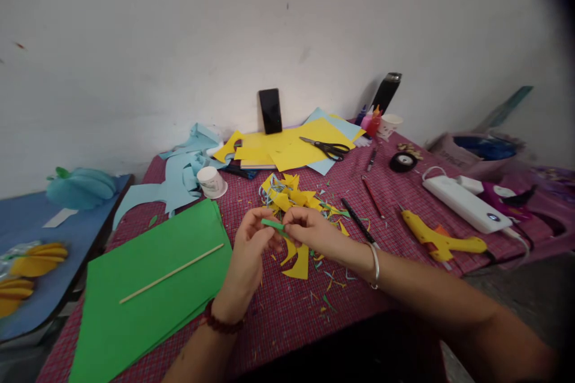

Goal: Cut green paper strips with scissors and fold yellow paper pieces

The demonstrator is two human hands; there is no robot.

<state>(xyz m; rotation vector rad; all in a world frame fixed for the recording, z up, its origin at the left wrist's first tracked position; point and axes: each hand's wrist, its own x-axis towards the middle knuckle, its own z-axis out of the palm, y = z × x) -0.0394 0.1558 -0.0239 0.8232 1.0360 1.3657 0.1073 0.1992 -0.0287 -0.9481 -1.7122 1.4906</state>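
Observation:
My left hand and my right hand meet over the middle of the table, both pinching a small green paper strip between fingertips. Just behind the hands lies a heap of yellow paper scraps. Under the hands a few more yellow cut-offs rest on the red checked tablecloth. A stack of green paper sheets with a thin wooden stick on top lies to the left of my left hand.
Black scissors lie on yellow sheets at the back. A yellow glue gun, white power bank, pencils, tape roll, paper cup, light-blue paper offcuts and a phone leaning on the wall surround the work spot.

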